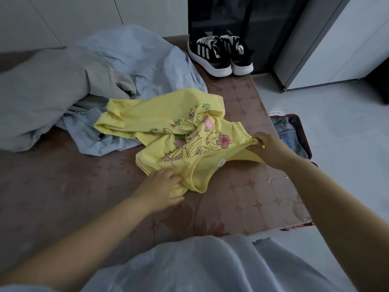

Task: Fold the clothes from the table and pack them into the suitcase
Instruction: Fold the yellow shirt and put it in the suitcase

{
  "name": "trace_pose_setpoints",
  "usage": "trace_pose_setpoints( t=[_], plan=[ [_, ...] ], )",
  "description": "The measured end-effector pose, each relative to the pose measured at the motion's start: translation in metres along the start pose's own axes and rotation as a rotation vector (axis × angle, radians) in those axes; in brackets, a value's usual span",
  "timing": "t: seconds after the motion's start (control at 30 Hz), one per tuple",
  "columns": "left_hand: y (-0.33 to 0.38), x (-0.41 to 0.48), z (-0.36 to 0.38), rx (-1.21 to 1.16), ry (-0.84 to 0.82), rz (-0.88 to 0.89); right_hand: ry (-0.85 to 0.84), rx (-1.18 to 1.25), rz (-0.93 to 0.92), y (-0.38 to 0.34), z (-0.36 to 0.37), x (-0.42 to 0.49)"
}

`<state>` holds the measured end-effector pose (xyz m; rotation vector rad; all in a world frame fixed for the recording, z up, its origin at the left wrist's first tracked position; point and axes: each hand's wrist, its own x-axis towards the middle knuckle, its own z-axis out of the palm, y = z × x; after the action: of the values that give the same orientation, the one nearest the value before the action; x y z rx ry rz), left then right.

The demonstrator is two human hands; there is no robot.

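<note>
**Head view.** The yellow shirt [179, 140], print side up, lies crumpled near the middle of the table [242, 197], its neck opening toward the person. The left hand [162, 186] has its fingers curled onto the near left edge of the cloth, thumb lying out along the table; the right hand [265, 144] pinches the right edge between curled fingers and thumb, raising it slightly. The step in hand appears to be spreading the shirt flat before folding; this is best done by drawing both edges apart evenly until the creases across the print are gone, keeping the far sleeve clear of the pale blue garment [136, 55] and grey garment [42, 98] heaped just behind. The suitcase [294, 133] lies open on the floor beside the table's right edge; a pair of shoes [221, 53] stands at the far end.
</note>
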<state>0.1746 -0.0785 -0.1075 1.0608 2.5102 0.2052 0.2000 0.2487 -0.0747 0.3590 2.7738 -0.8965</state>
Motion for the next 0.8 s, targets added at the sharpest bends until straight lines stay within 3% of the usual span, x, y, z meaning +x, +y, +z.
trace_pose_setpoints(
  t=[0.17,0.27,0.37,0.47,0.57,0.7,0.8],
  plan=[
    [-0.003,-0.006,0.031,-0.122,0.194,-0.047,-0.108,-0.026,-0.010,0.006,0.003,-0.011],
    [-0.004,-0.011,0.025,-0.222,0.211,-0.082,-0.113,0.042,0.019,0.007,0.006,-0.017],
    [-0.019,-0.012,0.015,-0.300,0.062,-0.099,-0.041,0.093,0.006,0.000,0.000,-0.021],
    [-0.032,-0.019,-0.011,-0.572,-0.136,-0.098,-0.054,0.104,-0.008,-0.009,-0.016,-0.025],
    [-0.041,-0.029,-0.050,-0.690,-0.285,-0.104,-0.254,0.076,-0.033,-0.019,-0.035,-0.033],
    [-0.052,-0.042,-0.098,-0.680,-0.446,-0.123,-0.530,-0.235,-0.003,-0.025,-0.043,-0.036],
    [-0.061,-0.046,-0.111,-0.629,-0.508,-0.155,-0.736,-0.313,0.062,-0.030,-0.039,-0.036]
  ],
)
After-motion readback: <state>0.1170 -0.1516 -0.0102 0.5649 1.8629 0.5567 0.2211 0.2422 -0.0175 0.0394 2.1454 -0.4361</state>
